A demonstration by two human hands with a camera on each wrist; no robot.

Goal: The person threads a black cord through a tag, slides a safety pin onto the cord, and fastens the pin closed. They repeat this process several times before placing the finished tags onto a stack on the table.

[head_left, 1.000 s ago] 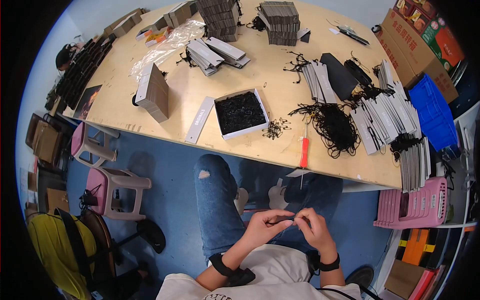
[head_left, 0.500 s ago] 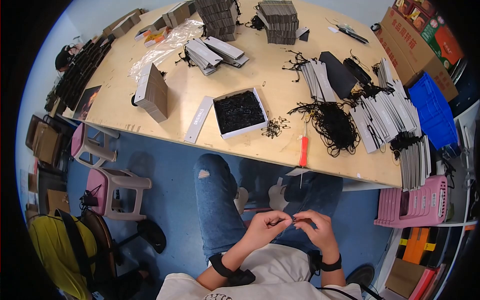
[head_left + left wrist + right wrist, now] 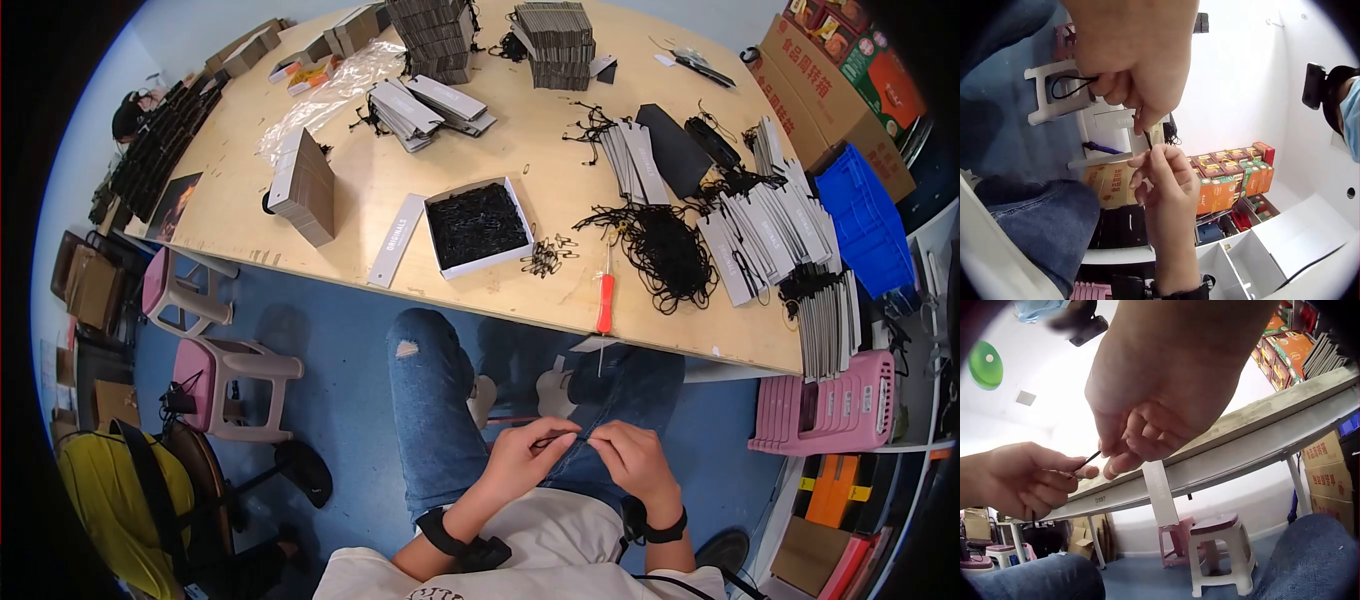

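Note:
Over the lap, my left hand (image 3: 527,462) and right hand (image 3: 633,462) face each other with fingertips a little apart. A thin black cord (image 3: 1089,460) runs between them, pinched at the left thumb and forefinger and at the right fingertips. In the left wrist view a loop of black cord (image 3: 1055,89) hangs out of the left hand's curled fingers. The cord's end is partly hidden by the right fingers. On the table ahead lie a white box (image 3: 478,268) of small black pins, a few loose pins (image 3: 548,256) and a red-handled pointed tool (image 3: 605,303).
A grey tag (image 3: 397,240) lies left of the box; another tag (image 3: 1161,494) sticks out over the table edge. Tangled black cords (image 3: 670,262), corded tags (image 3: 765,240) and tag stacks (image 3: 565,50) cover parts of the table (image 3: 340,265). A blue crate (image 3: 868,225) stands right.
My hands were together at the fingertips and are now slightly apart, with the cord stretched between them. The right fingers have drawn closer together. Things on the table stay in place.

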